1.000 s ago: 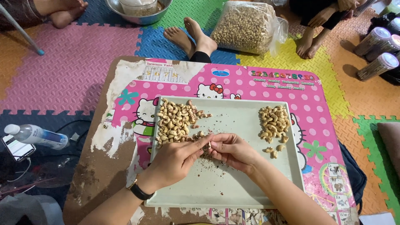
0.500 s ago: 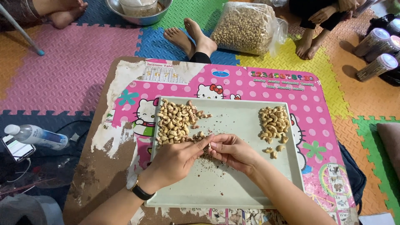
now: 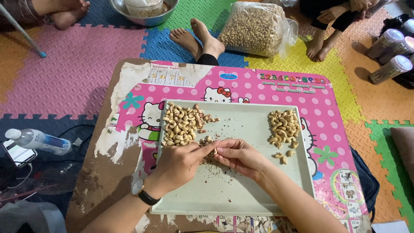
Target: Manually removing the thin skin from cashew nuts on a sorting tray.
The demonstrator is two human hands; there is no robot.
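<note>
A tray (image 3: pixel 254 190) lies on a low table (image 3: pixel 129 86). In the tray, one heap of nuts (image 3: pixel 181 125) sits far left, a second heap (image 3: pixel 283 126) far right. Beyond the table lie a bag of nuts (image 3: pixel 252 28) and a bowl (image 3: pixel 144 17). A bottle (image 3: pixel 39 141) lies left of the table.

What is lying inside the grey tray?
In the tray: two heaps of cashew nuts, loose crumbs. Both hands cover whatever lies beneath them.

One tray (image 3: pixel 241 203), two cashew heaps (image 3: pixel 183 125), one nut sack (image 3: pixel 252 28), three canisters (image 3: pixel 390 69), one bottle (image 3: pixel 36 140).
</note>
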